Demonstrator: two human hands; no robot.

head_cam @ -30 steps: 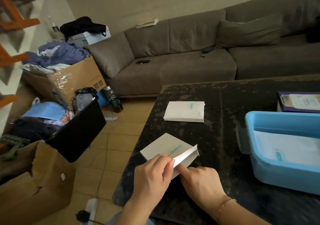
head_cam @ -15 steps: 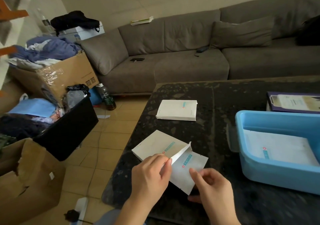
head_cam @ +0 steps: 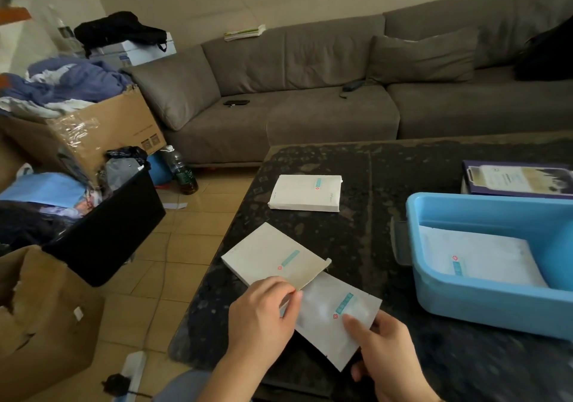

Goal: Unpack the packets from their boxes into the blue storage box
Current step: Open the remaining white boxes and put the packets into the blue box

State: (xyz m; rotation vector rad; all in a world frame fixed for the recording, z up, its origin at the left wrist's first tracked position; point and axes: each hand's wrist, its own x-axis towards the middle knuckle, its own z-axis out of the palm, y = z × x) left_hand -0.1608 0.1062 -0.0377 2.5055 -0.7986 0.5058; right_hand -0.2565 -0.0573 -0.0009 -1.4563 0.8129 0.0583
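Left hand (head_cam: 263, 315) pinching open end of flat white box (head_cam: 273, 260) at near surface edge; right hand (head_cam: 387, 355) gripping white packet (head_cam: 335, 318), mostly slid out of box. Second white box (head_cam: 305, 193) further back, closed. Blue storage box (head_cam: 483, 302) to right on dark surface (head_cam: 372, 231), one packet inside (head_cam: 477, 260). Purple clipboard (head_cam: 517, 178) behind it.

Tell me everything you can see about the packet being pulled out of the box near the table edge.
The packet is a flat, white, slightly glossy square pouch with a teal strip and a small red mark on its face. It lies tilted over the dark table, one corner still at the mouth of the open box. The right hand pinches its near edge, thumb on top. The left hand holds the box beside it.
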